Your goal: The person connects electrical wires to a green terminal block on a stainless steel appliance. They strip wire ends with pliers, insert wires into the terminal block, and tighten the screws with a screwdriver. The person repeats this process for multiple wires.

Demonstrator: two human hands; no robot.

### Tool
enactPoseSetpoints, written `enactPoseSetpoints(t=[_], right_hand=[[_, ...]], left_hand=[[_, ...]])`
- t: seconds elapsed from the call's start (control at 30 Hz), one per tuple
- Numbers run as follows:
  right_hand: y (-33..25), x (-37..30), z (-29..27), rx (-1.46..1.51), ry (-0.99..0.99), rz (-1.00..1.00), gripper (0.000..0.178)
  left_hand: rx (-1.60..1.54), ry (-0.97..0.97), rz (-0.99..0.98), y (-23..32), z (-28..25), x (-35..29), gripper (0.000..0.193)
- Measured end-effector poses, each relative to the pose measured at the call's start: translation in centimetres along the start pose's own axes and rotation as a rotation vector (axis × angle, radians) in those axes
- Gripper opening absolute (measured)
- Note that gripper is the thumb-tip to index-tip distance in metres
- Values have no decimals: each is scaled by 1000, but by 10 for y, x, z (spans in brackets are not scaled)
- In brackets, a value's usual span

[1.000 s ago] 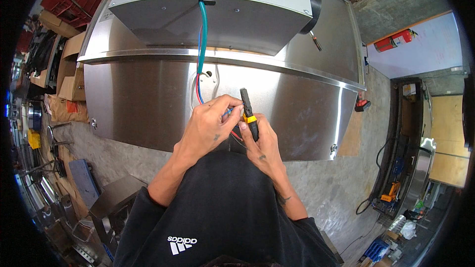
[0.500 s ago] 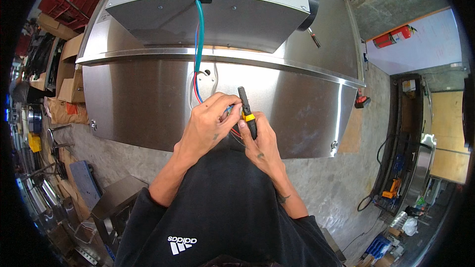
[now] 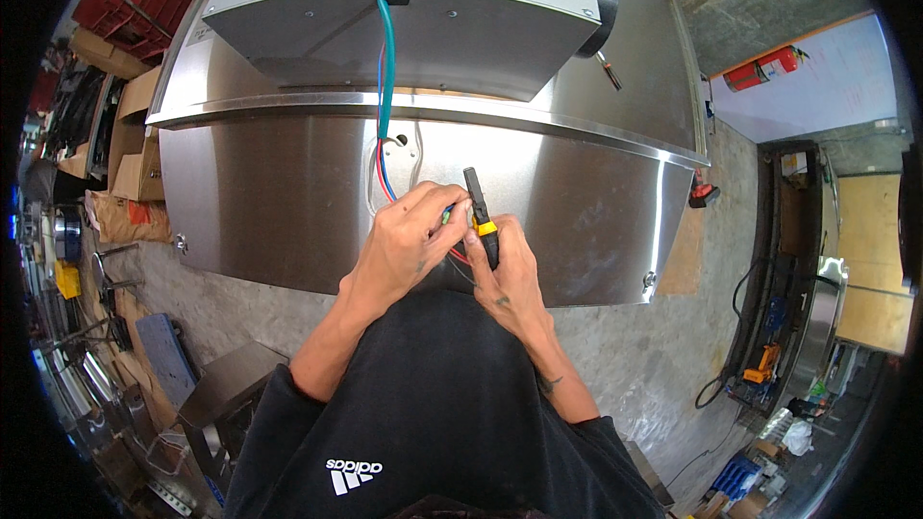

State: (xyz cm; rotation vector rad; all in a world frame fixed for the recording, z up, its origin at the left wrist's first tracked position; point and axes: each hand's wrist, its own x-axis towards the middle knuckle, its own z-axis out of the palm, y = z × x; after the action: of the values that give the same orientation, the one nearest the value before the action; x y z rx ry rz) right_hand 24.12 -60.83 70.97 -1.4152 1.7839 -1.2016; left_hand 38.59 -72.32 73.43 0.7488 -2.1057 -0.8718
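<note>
My left hand [image 3: 411,228] is closed in a pinch on thin electrical wires [image 3: 386,181], red and blue, that come down from a teal sleeve [image 3: 388,67]. A bit of green and blue shows between its fingertips; the wire ends are mostly hidden. Wrapped round the black and yellow handles of pliers [image 3: 474,194] is my right hand [image 3: 511,264], its thumb against the left fingertips. The grey jaws point up and away from me. Red and dark wires hang below, between the two hands. Whether the pliers touch a wire cannot be made out.
Behind my hands stands a stainless steel cabinet [image 3: 269,192] with a grey metal box [image 3: 461,48] on top, where the teal sleeve enters. Cardboard boxes [image 3: 137,149] are at the left. At the right are a red cordless tool [image 3: 704,194], a fire extinguisher [image 3: 764,69] and shelving [image 3: 793,221].
Both hands keep nearly the same place and grip. A little more green shows between the left fingertips.
</note>
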Motion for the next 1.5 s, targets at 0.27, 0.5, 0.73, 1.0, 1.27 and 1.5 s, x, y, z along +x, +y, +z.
enactPoseSetpoints(t=[0.27,0.5,0.73,1.0,1.27,1.5], right_hand=[[3,1,-2,-45,-10,24,23],[6,4,0,-52,48,-81,22],[5,6,-2,-47,14,-90,24],[9,7,-3,-107,-40,-90,27],[6,11,-5,-22,-35,-107,25],[-14,12,-12,132,-139,32,21]], left_hand=[[10,-12,13,-1,-2,1,14],[0,-12,16,-1,-2,1,13],[-50,-91,-66,-1,-9,3,16],[-168,-310,-274,-1,-29,15,20],[-182,-419,-371,11,-37,27,30],[-177,-370,-384,14,-36,29,39]])
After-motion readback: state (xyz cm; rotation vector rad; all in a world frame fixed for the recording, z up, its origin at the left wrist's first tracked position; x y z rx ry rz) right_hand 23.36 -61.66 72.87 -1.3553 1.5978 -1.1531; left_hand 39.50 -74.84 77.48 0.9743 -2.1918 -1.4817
